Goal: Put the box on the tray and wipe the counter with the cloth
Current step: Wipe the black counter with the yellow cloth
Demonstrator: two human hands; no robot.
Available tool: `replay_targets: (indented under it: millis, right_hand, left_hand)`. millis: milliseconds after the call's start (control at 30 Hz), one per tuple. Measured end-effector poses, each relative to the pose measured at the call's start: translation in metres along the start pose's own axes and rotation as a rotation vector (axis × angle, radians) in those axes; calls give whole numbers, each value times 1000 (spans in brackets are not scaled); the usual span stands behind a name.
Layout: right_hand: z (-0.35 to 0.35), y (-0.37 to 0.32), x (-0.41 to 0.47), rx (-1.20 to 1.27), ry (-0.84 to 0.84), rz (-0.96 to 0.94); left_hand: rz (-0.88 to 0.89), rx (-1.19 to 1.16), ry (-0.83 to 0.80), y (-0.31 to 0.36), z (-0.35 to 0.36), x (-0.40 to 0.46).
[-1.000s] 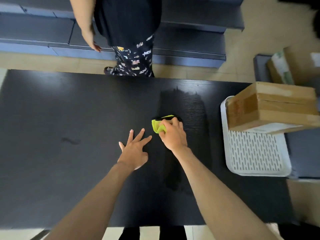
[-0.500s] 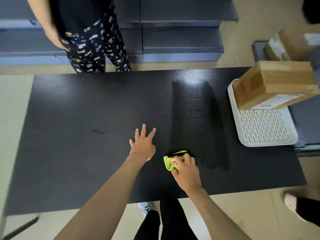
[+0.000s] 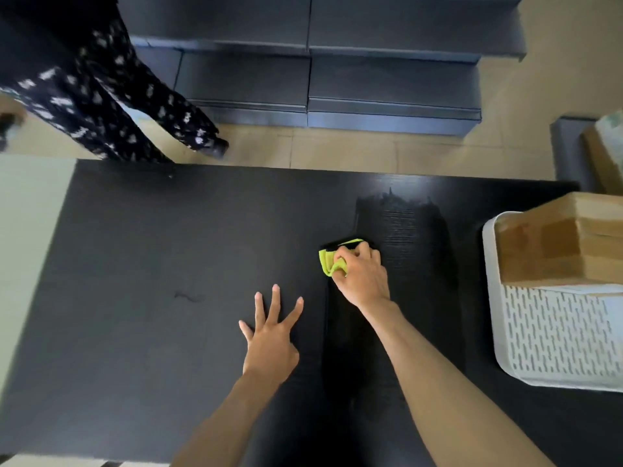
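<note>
A brown cardboard box (image 3: pixel 559 244) rests on the far end of the white slotted tray (image 3: pixel 556 342) at the counter's right edge. My right hand (image 3: pixel 362 276) is shut on a bunched yellow-green cloth (image 3: pixel 328 261) and presses it onto the black counter (image 3: pixel 151 281) near the middle. A darker wet streak (image 3: pixel 408 237) runs from the cloth's right side toward the far edge and back along my forearm. My left hand (image 3: pixel 271 338) lies flat on the counter with its fingers spread, a little nearer and to the left of the cloth.
A small dark smudge (image 3: pixel 188 297) marks the counter left of my left hand. Another person's patterned trouser legs (image 3: pixel 111 106) stand at the far left corner. Dark shelf units (image 3: pixel 337 72) line the far side. More cardboard boxes (image 3: pixel 603 153) sit beyond the tray.
My right hand has pushed the cloth away from me, from near the front edge to the middle of the counter. The other person has stepped further left. My left hand stays flat.
</note>
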State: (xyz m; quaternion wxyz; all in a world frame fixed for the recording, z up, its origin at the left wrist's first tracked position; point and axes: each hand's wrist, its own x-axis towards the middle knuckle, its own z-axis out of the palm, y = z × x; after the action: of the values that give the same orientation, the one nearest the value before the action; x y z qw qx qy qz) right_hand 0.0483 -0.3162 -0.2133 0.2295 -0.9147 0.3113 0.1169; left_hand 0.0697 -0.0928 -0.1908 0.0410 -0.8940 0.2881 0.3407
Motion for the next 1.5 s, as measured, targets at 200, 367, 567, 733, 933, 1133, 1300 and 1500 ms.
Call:
replay_targets:
  millis: [200,367,567,733,933,1133,1300,1500]
  right_hand:
    - [-33,-12,89,-56,-5,-74]
    - [-43,-19,124,-52,9,-110]
    - [-29,-24,84,62,31,-62]
    - [10,-44,-26,52,-30,12]
    - [63,-67,-166,72,-107,85]
    - [102,-89,-245,127,-66,167]
    - [108,-80,-234,98,-51,114]
    - [95,-74,-178,90,16,70]
  left_hand:
    - [15,19,-44,-5,0,2]
    - [18,32,-40,-3,-3,-1]
    - [43,27,-19,-6,-4,-6]
    - [94,3,-66,-15,-11,-8]
    - [57,70,-67,-68,-5,-42]
    - [113,188,-49,-115,-8,-57]
    - [147,181,-24,-113,-24,-40]
    - [144,145,-18,-108,-28,-9]
